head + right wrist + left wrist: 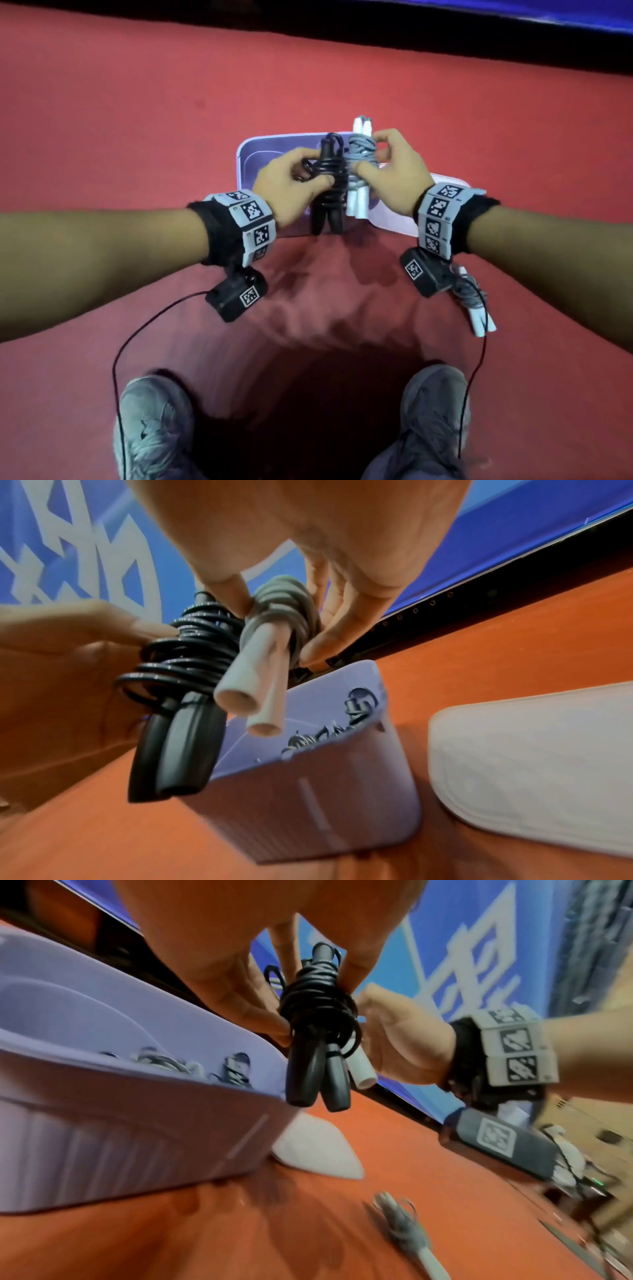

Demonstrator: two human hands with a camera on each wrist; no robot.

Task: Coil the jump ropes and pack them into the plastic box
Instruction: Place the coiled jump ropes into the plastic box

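A coiled black jump rope (329, 178) with black handles hangs upright in my left hand (308, 174), which grips its coil. Right beside it, my right hand (373, 157) pinches a coiled grey jump rope (362, 156) with white handles. Both bundles touch each other, just above the near rim of the open lavender plastic box (255, 150). The left wrist view has the black rope (318, 1020) over the box corner (137, 1110). In the right wrist view the grey rope (281, 607) and black rope (185, 666) hang over the box (325, 791), which holds other coiled ropes.
The box's pale lid (390, 219) lies on the red floor right of the box. Another coiled grey rope (474, 301) with white handles lies on the floor under my right wrist. My two shoes (154, 421) stand at the near edge. A blue-and-black wall runs behind.
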